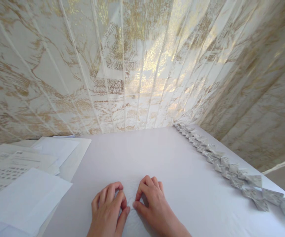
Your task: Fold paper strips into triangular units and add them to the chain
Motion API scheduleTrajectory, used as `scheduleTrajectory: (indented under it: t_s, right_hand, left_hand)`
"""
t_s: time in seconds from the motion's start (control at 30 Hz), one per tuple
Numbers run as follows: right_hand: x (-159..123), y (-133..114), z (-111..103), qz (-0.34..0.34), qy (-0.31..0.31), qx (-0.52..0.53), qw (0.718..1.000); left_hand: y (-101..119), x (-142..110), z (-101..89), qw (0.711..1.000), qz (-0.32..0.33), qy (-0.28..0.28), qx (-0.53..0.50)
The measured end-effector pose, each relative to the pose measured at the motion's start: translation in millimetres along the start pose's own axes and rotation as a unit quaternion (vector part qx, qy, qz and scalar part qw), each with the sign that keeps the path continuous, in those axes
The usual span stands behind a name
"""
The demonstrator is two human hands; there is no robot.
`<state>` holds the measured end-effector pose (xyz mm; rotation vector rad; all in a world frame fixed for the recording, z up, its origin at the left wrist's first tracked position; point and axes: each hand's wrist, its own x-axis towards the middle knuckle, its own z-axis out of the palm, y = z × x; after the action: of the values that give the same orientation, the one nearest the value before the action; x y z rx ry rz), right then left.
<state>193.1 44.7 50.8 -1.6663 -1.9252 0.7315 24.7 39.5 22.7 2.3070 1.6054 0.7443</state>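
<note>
My left hand (109, 205) and my right hand (151, 200) rest side by side near the front of a white table (172, 158). Both have their fingers curled and pressed down on a small white paper piece (131, 194) that lies between the fingertips. The paper is nearly the same white as the table, so its shape is hard to make out. The thumbs point toward each other and almost touch.
A long row of several folded paper pieces (227, 168), printed grey, runs along the table's right edge from back to front. Loose white and printed sheets (21, 177) are stacked at the left. A white and gold curtain (132, 65) hangs right behind the table.
</note>
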Motion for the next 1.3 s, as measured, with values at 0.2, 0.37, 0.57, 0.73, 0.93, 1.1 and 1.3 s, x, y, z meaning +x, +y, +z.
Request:
scheduleTrajectory:
  t_s: [0.2,0.37,0.57,0.73,0.93,1.1,1.3]
  right_hand:
    - [-2,1,2,0.000,0.003,0.005,1.000]
    - [-3,0,5,0.000,0.019,0.012,1.000]
    - [-3,1,11,-0.016,0.028,0.011,0.999]
    - [-4,2,15,-0.029,0.032,0.010,0.999]
    - [-7,1,14,-0.048,0.016,0.015,0.999]
    - [-8,-1,15,-0.050,0.011,0.016,0.999]
    - [-6,-2,14,-0.050,-0.002,0.019,0.999]
  left_hand:
    - [-8,-1,-1.7,0.999,0.031,-0.004,-0.020]
    - [-12,3,-7.3,0.997,0.071,-0.020,-0.020]
    - [-15,5,-10.4,0.993,0.116,-0.014,0.009]
    - [-15,3,-4.6,0.990,0.136,0.007,0.037]
    - [-17,2,3.4,0.980,0.177,0.067,0.064]
    - [-12,1,-8.0,0.986,0.147,0.037,0.069]
    - [-1,0,-16.4,0.995,0.068,-0.007,0.068]
